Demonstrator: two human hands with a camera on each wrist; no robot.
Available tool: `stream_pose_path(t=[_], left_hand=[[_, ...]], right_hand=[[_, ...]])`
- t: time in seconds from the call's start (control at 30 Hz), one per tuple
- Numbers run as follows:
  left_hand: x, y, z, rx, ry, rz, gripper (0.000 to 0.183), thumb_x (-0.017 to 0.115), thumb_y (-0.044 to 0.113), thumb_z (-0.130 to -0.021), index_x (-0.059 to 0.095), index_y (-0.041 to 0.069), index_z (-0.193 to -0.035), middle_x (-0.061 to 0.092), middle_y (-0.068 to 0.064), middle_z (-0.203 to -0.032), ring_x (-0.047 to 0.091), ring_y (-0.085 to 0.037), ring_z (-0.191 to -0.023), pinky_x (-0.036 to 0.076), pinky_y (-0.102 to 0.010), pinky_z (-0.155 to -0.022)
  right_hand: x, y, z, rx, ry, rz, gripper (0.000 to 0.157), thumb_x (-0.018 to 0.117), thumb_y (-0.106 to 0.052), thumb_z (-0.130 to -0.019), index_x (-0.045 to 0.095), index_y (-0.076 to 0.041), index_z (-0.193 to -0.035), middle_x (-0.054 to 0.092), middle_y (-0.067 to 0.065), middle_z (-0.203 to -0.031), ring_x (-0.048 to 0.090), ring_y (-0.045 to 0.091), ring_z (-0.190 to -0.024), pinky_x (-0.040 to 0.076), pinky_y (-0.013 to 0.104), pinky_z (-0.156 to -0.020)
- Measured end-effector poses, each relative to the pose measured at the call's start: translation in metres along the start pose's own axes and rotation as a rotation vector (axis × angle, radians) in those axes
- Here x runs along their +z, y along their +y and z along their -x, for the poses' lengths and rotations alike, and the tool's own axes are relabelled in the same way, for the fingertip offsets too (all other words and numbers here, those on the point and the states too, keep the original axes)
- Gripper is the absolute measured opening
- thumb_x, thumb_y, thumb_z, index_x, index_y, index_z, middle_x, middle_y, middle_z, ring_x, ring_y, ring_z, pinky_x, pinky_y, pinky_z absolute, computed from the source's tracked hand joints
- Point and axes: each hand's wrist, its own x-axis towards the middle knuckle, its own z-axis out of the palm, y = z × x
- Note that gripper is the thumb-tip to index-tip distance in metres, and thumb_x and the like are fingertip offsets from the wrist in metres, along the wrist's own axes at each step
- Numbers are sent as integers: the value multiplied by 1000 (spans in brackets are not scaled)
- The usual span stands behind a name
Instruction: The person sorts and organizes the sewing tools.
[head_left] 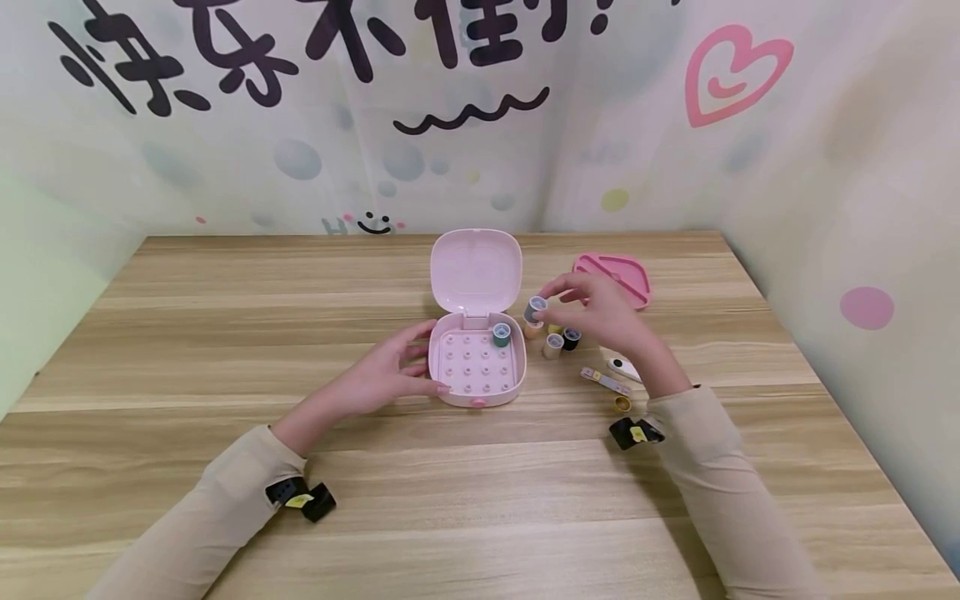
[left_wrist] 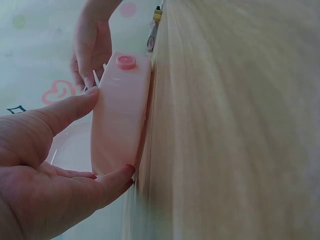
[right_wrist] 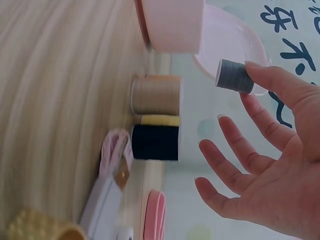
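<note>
A pink sewing box (head_left: 480, 399) stands on the table with its lid (head_left: 476, 271) raised. My left hand (head_left: 378, 375) grips its left side, thumb at the front edge. Inside are rows of small pegs, with a dark green thread spool (head_left: 501, 335) at the back right. Between thumb and index fingertip, my right hand (head_left: 600, 312) pinches a grey thread spool (right_wrist: 235, 76) in the air just right of the box; the other fingers are spread. Below it stand a beige spool (right_wrist: 156, 96), a black spool (right_wrist: 155, 142), a partly hidden yellow spool (right_wrist: 160, 120) and an orange spool (head_left: 533, 330).
Behind my right hand lies a pink divided tray (head_left: 633, 275). Right of the spools are a rolled or folded patterned strip (head_left: 606, 382), a white tool (head_left: 626, 369) partly behind my wrist, and a gold thimble (head_left: 622, 404). A printed cloth hangs behind the wooden table.
</note>
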Motion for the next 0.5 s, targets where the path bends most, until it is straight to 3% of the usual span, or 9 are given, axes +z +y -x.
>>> stream_pose_path(t=[0.2,0.5], left_hand=[[0,-1,0,3,1,6,95,79,-3,-89,21,-7,-164,26,-30,-168,34,-51,-152,41,-54,-120],[1,0,0,-10,0,11,95,78,-3,-90,19,-7,-164,26,-31,-168,34,-51,-152,42,-52,-120]], right_hand=[[7,-3,-4,8,-14,0,27,80,-15,-93,75,-2,-116,70,18,-124,61,44,-123,56,57,-103],[17,-9,-8,-15,-43,-19,26,80,-17,-93,76,-3,-114,74,16,-122,61,43,-122,51,57,-108]])
